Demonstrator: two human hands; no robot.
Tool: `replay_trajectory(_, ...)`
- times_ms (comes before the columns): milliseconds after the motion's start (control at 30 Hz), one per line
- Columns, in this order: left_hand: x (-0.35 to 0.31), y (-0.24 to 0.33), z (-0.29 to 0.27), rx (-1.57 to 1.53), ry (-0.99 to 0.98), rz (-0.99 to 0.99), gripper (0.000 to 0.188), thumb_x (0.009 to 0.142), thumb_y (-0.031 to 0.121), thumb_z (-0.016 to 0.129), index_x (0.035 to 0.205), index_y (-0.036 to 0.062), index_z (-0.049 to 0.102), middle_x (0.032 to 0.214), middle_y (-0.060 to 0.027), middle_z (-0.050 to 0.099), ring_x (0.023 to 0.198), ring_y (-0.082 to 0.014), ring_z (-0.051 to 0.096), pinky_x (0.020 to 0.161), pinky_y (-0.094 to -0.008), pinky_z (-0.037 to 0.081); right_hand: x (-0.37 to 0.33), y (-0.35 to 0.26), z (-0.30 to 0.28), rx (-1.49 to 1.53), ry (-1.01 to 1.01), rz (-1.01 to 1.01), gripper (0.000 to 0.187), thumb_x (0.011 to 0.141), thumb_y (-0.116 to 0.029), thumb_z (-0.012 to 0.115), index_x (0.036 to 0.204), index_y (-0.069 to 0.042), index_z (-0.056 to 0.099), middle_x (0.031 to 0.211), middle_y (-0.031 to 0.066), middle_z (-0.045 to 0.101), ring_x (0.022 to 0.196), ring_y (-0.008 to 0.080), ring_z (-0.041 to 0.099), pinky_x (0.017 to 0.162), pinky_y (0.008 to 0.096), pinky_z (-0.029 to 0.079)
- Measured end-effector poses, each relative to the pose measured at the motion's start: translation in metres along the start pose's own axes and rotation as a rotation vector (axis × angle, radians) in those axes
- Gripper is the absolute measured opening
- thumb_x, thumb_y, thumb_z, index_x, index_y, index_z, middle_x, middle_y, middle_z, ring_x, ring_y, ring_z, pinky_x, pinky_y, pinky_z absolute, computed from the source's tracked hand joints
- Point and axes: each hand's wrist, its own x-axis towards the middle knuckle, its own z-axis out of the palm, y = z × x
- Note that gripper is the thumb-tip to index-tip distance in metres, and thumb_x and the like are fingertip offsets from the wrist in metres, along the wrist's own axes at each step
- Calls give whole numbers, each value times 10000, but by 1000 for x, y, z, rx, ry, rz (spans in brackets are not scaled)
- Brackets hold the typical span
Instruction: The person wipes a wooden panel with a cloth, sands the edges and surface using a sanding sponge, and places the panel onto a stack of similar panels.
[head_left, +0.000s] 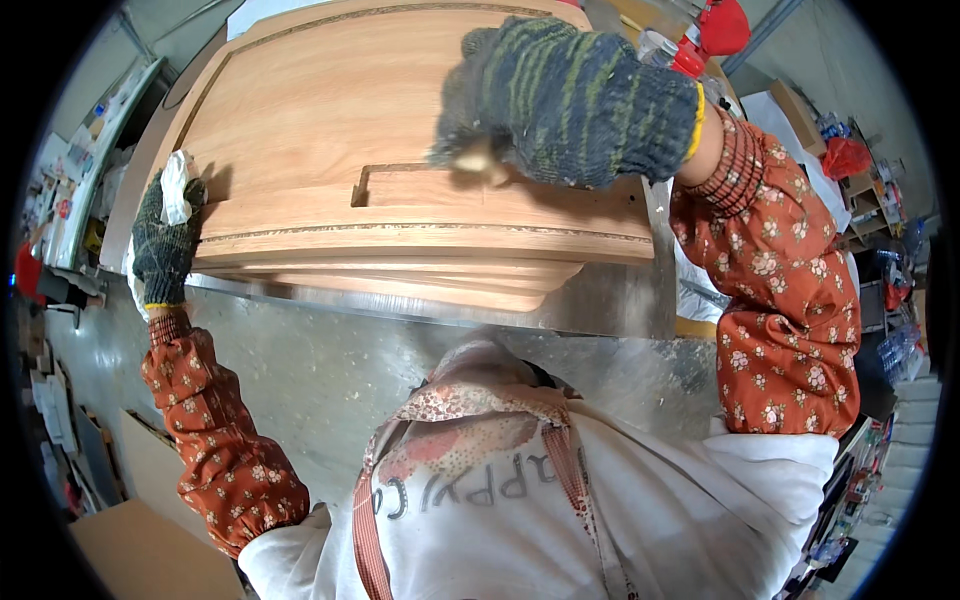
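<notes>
"Two hands in dark knitted gloves, yes? Where are they?"

"The left hand (165, 240) is at the left of the frame, on the left edge of a pale wooden panel (310, 115). The right hand (585, 105) is in the upper middle, over the panel's right part, and its front is blurred."

"And the fingers?"

"On the left, a crumpled white piece (176, 187) lies at the fingers; whether they grip it, I cannot tell. On the right they look curled, with a pale smudge (478, 162) below them, too blurred to name, so I cannot say what they hold."

"Where does the panel lie?"

"Across the upper middle, flat, with a groove near its border and a rectangular recess (415, 186) just below the right hand. More wooden boards (430, 285) show under its near edge, on a grey metal desk (610, 300)."

"Anything else around?"

"Flowered rust-red sleeves (775, 265) on both arms, a red object (722, 28) at the upper right, and grey floor (300, 345) left of centre."
</notes>
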Motion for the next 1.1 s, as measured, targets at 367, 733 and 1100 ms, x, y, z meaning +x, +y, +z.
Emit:
replay_trajectory(367,-1,-2,-6,-50,-51,-38,489,878,296,607,1301,86,479,1219,-163,567,1100,-309,562,922,-371,439,-63,23,11,-105,348,217,298,795,-238,684,1078,-148,670,963,55,670,919,220,623,831,343,493)
replay_trajectory(733,-1,-12,5,-8,-39,-16,481,896,317,585,1285,57,478,1212,-183,555,1111,-337,541,934,-380,435,-142,-10,48,-207,455,519,334,832,-318,619,1110,-137,656,952,58,680,940,219,622,889,350,464)
replay_trajectory(1100,-22,150,-4,-536,-54,191,397,850,254,623,1172,28,571,1095,-141,620,1040,-264,598,880,-347,474,-163,-35,47,-149,661,506,295,845,-232,605,1099,-89,644,988,101,656,910,253,610,828,381,471)
